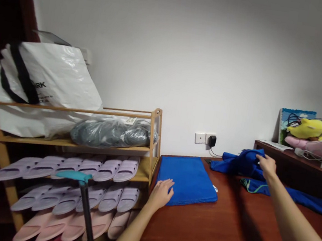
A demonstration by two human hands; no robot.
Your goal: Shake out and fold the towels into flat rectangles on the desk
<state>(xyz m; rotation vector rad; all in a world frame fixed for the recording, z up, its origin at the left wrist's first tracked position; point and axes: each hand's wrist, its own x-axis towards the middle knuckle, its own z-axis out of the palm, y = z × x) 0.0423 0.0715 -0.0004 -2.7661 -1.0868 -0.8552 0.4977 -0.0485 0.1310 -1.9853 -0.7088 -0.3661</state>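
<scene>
A folded blue cloth (187, 179) lies flat on the reddish-brown tabletop (193, 235), with a small white tag at its right edge. At its left edge rests my left hand (163, 193), fingers stretched out over the fabric. My right hand (266, 166) pinches a crumpled blue cloth (241, 162) near the wall, part of it raised off the table. Just in front of that one, another blue cloth with green edging (293, 195) lies in a long strip, partly behind my right forearm.
Left of the table stands a wooden rack (154, 135) with several slippers (107, 168), a white bag (51, 74) and a plastic-wrapped grey bundle (111, 134). A black plug (212, 141) sits in the wall socket. A yellow plush toy (311, 128) lies on the raised shelf at right.
</scene>
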